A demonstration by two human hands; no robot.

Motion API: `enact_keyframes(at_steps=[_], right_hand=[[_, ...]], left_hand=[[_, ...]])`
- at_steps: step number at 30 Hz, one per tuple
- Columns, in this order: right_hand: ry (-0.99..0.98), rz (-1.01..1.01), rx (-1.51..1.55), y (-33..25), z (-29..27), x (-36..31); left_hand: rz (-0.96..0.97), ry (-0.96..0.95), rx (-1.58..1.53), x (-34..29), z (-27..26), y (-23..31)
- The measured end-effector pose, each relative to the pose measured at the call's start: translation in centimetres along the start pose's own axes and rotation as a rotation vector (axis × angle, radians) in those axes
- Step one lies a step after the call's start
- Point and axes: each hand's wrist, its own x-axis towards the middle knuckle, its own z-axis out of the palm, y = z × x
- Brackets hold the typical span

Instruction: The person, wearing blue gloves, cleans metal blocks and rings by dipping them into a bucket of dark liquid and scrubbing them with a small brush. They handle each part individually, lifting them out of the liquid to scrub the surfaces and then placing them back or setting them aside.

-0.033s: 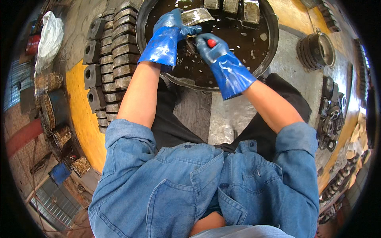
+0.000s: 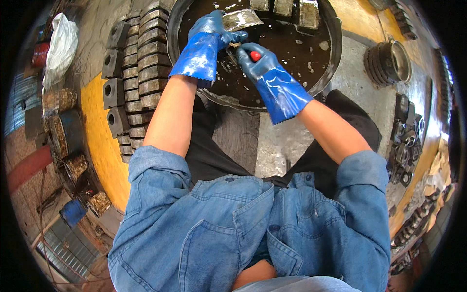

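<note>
Both my hands wear blue rubber gloves over a round black basin of dark liquid [image 2: 311,61]. My left hand [image 2: 209,36] is closed on a wet, shiny metal block [image 2: 242,19], its thumb pointing right. Just right of and below it, my right hand [image 2: 260,61] is wrapped round a tool with a red handle [image 2: 255,56]. The handle's rounded end sticks out of the fist. The tool's working end lies close to the left thumb and is mostly hidden, so its kind cannot be made out. More wet metal blocks [image 2: 308,14] sit at the basin's far side.
Long rows of stacked metal parts [image 2: 152,53] stand left of the basin, beside dark blocks with round holes [image 2: 115,121]. A stack of metal rings [image 2: 389,63] is at the right. Small metal parts [image 2: 406,138] lie farther right. A white plastic bag [image 2: 61,48] is at far left.
My right hand has shifted slightly left with the red-handled tool, closer to my left hand. The left hand and the block look unmoved.
</note>
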Motion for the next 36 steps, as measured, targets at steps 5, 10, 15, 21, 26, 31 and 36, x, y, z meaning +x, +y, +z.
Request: enact_keyframes(at_steps=[5, 10, 15, 21, 26, 31, 36], right_hand=[[-0.157, -0.259, -0.447, 0.0, -1.4, 0.0], [-0.101, -0.352, -0.64, -0.9, -2.4, 0.7], [0.148, -0.166, -0.421, -0.9, -2.3, 1.9], [0.089, 0.343, 0.074, 0.1, -3.1, 5.4], [0.179, 0.179, -0.047, 0.7, -2.6, 4.3], [0.204, 0.21, 0.001, -1.7, -3.2, 3.8], [0.098, 0.219, -0.045, -1.3, -2.8, 3.4]], left_hand=[[-0.031, 0.014, 0.069, -0.2, -0.4, 1.2], [0.022, 0.024, -0.047, 0.8, 1.4, -0.9], [-0.006, 0.047, 0.042, 0.0, 0.4, 0.4], [0.046, 0.1, -0.008, 0.3, 1.1, -0.4], [0.054, 0.075, -0.007, 0.9, 1.4, -0.7], [0.011, 0.044, -0.006, 0.2, 0.5, -0.1], [0.032, 0.09, 0.068, 0.6, 1.1, -0.4]])
